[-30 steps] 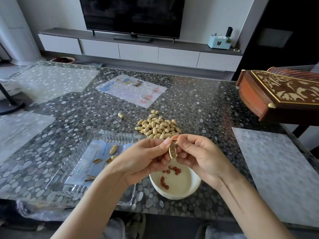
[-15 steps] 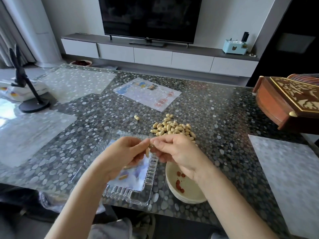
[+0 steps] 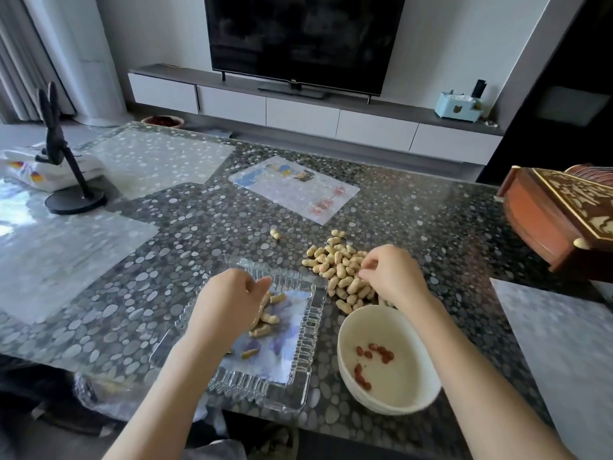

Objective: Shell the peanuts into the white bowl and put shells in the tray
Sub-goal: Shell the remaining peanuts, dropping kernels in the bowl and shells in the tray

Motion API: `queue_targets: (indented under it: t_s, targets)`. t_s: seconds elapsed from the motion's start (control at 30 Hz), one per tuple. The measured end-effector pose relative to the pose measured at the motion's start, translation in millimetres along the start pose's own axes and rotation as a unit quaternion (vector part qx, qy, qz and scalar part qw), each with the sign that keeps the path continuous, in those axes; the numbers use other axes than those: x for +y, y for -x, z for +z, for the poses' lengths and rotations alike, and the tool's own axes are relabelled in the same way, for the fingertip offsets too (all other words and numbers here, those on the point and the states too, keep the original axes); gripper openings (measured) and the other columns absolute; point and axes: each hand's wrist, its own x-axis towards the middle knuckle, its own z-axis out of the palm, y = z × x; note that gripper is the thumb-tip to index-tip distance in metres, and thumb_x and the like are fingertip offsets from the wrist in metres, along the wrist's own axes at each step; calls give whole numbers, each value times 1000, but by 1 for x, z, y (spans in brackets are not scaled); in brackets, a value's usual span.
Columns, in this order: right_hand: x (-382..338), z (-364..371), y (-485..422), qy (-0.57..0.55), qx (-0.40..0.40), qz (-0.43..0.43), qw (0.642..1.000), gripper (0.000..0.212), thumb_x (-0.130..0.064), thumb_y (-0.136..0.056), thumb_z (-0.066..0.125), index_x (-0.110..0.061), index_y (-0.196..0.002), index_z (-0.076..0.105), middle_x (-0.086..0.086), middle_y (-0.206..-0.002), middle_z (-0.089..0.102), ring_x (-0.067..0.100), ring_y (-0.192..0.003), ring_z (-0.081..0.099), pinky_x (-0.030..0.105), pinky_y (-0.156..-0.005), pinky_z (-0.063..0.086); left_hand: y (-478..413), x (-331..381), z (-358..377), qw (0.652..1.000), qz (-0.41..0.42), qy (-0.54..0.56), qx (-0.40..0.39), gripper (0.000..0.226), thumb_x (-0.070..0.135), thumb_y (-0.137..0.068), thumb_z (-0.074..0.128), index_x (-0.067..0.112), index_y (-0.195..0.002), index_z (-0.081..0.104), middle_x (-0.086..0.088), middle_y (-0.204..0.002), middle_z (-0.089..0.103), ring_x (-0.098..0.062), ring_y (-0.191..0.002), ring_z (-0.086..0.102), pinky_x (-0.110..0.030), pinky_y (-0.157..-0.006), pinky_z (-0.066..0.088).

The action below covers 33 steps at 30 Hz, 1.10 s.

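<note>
Left hand (image 3: 229, 300): over glass tray (image 3: 308, 327), fingers slack, shells (image 3: 265, 318) released. Right hand (image 3: 394, 277): moved to peanut pile (image 3: 335, 260), 11 o'clock of white bowl (image 3: 398, 380); grip unclear. Next nut due.

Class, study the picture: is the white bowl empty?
No, several red peanut kernels lie on the bottom of the white bowl.

Bare left hand (image 3: 229, 302), right hand (image 3: 396, 277)

A dark television (image 3: 303, 41) stands at twelve o'clock on a low white cabinet (image 3: 298, 116) against a pale wall (image 3: 152, 28). Curtains (image 3: 13, 71) hang at ten o'clock; daylight glares off the pebble-patterned table (image 3: 431, 224) at nine.
</note>
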Motion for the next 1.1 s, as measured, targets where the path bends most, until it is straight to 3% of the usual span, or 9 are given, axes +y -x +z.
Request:
queue_targets:
  t_s: [0.13,0.3,0.43,0.53,0.67,0.77,0.93,1.03,1.1]
  targets:
    - [8,6,-19,51,-85,-21,995,26,-24,-81,74,-13,-104,69,5,-115,67,21,-108,59,25,-79,44,0,15,2,999,24,34,35,48,29,-96,49,13,-54,35,2,-47,37,-12,-44,32,-25,-43,21]
    - [1,14,-27,48,-110,-40,992,22,-25,-80,75,-11,-97,73,2,-106,70,17,-100,62,21,-72,41,0,28,10,995,49,67,53,39,27,-96,48,6,-64,47,-3,-54,48,-13,-47,36,-24,-45,24]
    - [1,19,-26,65,-110,-47,991,22,-25,-79,75,-5,-86,75,4,-90,73,18,-88,65,24,-67,47,0,38,16,993,70,83,45,37,25,-96,48,-2,-73,55,-8,-59,51,-16,-49,36,-26,-47,26]
    - [2,5,-19,-15,-101,-44,994,19,-27,-77,77,-8,-78,73,0,-79,70,12,-72,61,17,-52,37,0,44,18,990,87,108,40,37,23,-96,49,1,-67,49,-5,-55,43,-14,-48,31,-22,-45,21]
    - [2,-28,13,-173,-38,-72,982,17,-31,-74,81,-17,-73,71,-7,-70,69,2,-65,61,16,-56,44,2,52,23,981,94,168,14,44,35,-97,46,-4,-82,61,-21,-75,63,-17,-56,44,-27,-54,34]
    - [2,-41,45,-235,-18,-99,967,15,-31,-72,82,-21,-70,70,-9,-66,70,1,-63,63,14,-59,49,16,62,27,968,78,238,-25,51,45,-95,44,0,-82,64,-19,-76,66,-14,-53,45,-25,-55,37]
    - [11,-43,72,-275,2,-126,953,10,-28,-74,80,-24,-73,71,-14,-72,70,2,-67,64,16,-63,52,31,79,27,859,-19,466,-212,34,31,-95,52,8,-75,67,1,-59,59,-9,-55,48,-19,-54,42]
    - [16,-36,82,-357,35,-102,928,12,-37,-75,74,-27,-80,72,-14,-76,72,1,-74,67,19,-70,55,36,88,28,768,-95,564,-289,32,20,-98,47,2,-76,61,-4,-61,52,-8,-52,44,-14,-45,35]
    - [20,-28,87,-375,34,-94,921,26,-46,-76,66,-25,-90,74,-14,-85,74,-1,-86,67,22,-80,55,41,95,29,718,-123,612,-307,27,15,-98,45,1,-78,59,-6,-64,51,-9,-52,44,-14,-43,36]
